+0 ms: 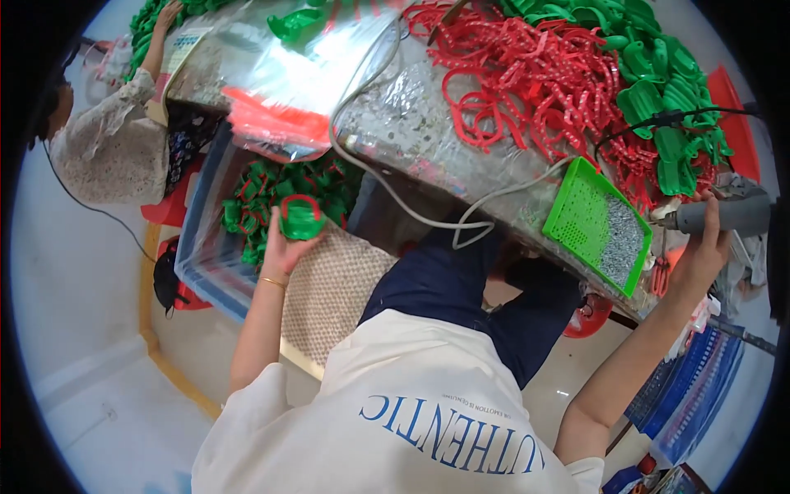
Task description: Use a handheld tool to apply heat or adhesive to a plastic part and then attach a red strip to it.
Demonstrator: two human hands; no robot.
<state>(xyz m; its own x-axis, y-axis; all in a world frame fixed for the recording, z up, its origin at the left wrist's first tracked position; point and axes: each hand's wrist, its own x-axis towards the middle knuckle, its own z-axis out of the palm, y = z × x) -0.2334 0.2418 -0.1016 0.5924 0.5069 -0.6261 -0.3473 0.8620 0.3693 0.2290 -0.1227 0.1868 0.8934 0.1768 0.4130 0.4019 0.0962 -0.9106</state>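
My left hand [280,243] holds a green plastic part fitted with a red band [300,218] over a blue crate [206,251] full of the same green and red parts. My right hand [706,247] grips a grey electric screwdriver [724,216] at the table's right end, its tip close to a green tray of small screws [597,224]. On the table lie a heap of red plastic bands [527,78] and a heap of green plastic parts [658,82].
A grey cable [395,198] loops across the plastic-covered table. Clear bags with red strips [280,123] lie at the table's left part. Another person in a pale patterned top [107,140] sits at the far left. A woven seat [329,288] and a red stool [588,317] stand below.
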